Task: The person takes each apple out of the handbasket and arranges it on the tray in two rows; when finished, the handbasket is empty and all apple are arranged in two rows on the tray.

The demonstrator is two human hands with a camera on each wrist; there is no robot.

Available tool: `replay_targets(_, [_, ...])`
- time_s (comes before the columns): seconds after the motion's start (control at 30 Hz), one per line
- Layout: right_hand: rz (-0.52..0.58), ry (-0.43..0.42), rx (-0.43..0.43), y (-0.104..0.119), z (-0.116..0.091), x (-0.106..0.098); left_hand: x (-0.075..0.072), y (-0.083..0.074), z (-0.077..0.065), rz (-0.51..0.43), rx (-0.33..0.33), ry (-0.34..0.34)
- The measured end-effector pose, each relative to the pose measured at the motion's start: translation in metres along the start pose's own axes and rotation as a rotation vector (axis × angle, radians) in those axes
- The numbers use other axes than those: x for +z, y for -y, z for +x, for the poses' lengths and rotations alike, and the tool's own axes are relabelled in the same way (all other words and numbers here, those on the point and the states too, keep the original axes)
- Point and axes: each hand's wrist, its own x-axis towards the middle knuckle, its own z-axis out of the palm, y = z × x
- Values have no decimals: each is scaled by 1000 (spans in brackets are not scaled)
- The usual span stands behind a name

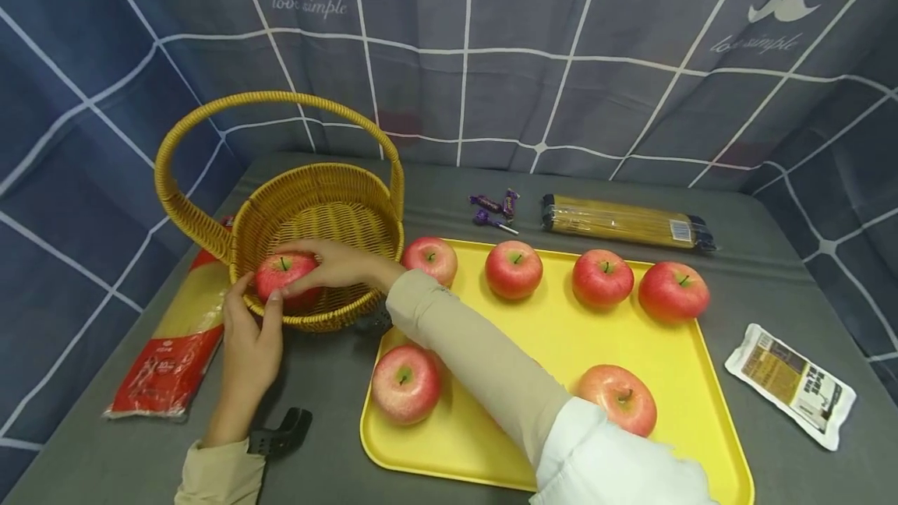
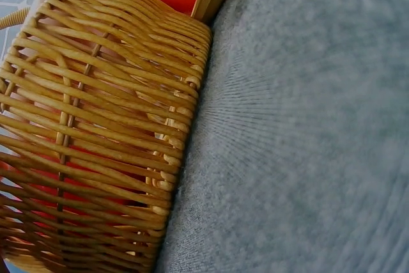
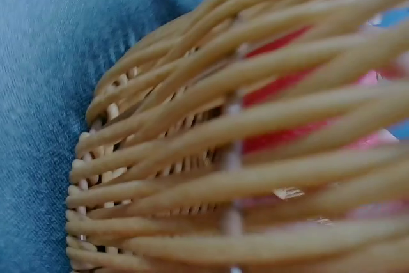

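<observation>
A wicker basket (image 1: 319, 178) with a tall arched handle stands at the left. My right hand (image 1: 337, 263) reaches into it over the near rim and holds a red apple (image 1: 273, 275) against the near left inside wall. At that same part of the rim my left hand (image 1: 250, 349) grips the basket, thumb and fingers spread close to the apple. In the left wrist view the basket weave (image 2: 108, 113) hides the fingers, and red shows through it. The right wrist view also has the weave (image 3: 192, 139) up close, with red behind it.
A yellow tray (image 1: 505, 333) bearing several apples (image 1: 407, 384) lies right of the basket, partly under my right arm. Wrapped candies (image 1: 494, 209) and a noodle pack (image 1: 624, 222) lie behind it. A white pouch (image 1: 793, 384) is at right, a red-yellow bag (image 1: 168, 365) at left.
</observation>
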Motion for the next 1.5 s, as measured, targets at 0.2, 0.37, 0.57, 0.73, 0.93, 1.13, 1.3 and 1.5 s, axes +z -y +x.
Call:
replay_targets(0.2, [-54, -87, 42, 6, -19, -10, 2, 0, -2, -10, -20, 5])
replay_targets(0.37, [8, -145, 0, 16, -49, -29, 0, 0, -2, 5, -14, -12])
replay_targets(0.57, [97, -125, -139, 31, -109, -56, -1, 2, -4, 6, -24, -16])
replay_targets(0.73, [-14, -160, -185, 26, -182, -87, 3, 2, -5, -6, -26, 7])
replay_targets(0.93, [-146, -290, -59, -8, -285, -117, 5, -2, -6, -14, -37, 1])
replay_targets(1.13, [-207, -460, 87, -49, -384, -116, 4, 0, -3, -20, -27, -9])
replay_targets(1.3, [-236, -579, 207, -74, -445, -96, 4, 0, -1, -27, -25, 6])
replay_targets(1.5, [-241, -641, 349, -111, -488, -60, 4, -1, 2, -21, -22, 13])
